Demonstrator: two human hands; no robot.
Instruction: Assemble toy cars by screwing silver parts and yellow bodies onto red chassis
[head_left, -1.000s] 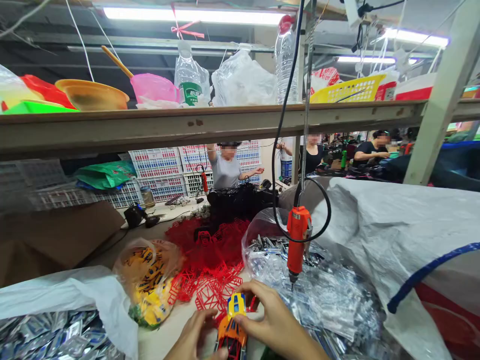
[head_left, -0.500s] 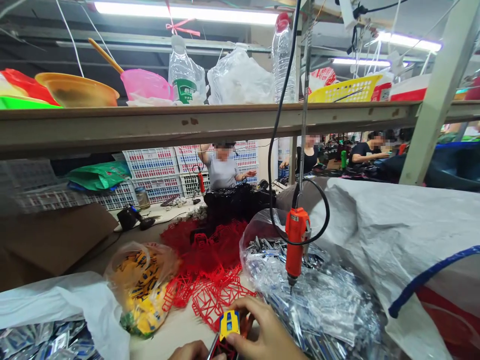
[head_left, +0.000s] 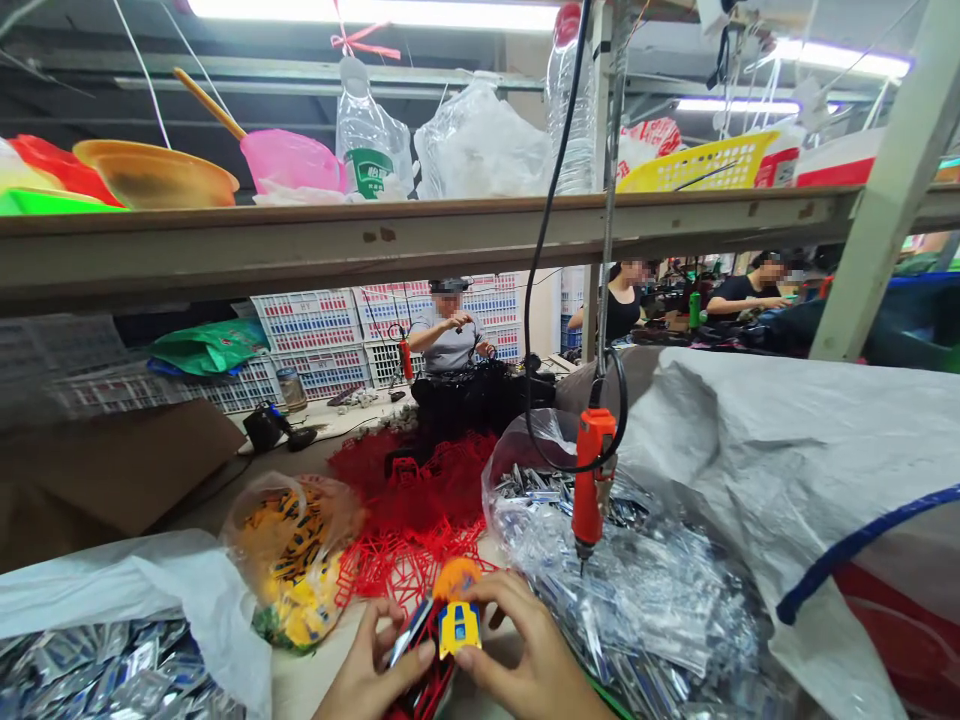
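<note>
My right hand (head_left: 529, 640) pinches a small yellow-and-blue plastic piece (head_left: 459, 629) between thumb and fingers. Close beside it on the left, my left hand (head_left: 380, 655) is closed on a shiny silver-and-blue strip (head_left: 411, 632). Red plastic parts (head_left: 427, 692) show below and between the hands; whether they are held is unclear. An orange see-through piece (head_left: 455, 577) sits just beyond the yellow piece, near my right fingertips. Beyond the hands, a heap of red plastic frames (head_left: 420, 500) spreads over the table.
An orange electric screwdriver (head_left: 592, 480) hangs over a clear bag of silvery strips (head_left: 660, 580). At left are a bag of yellow pieces (head_left: 296, 560) and a white sack (head_left: 247, 630) of silver-and-blue parts. A shelf beam (head_left: 420, 225) crosses above; a co-worker (head_left: 450, 335) sits opposite.
Both hands have come further up into view, with the yellow piece still in my right hand. The silver strip and orange piece now show. The co-worker opposite has lowered a raised arm.
</note>
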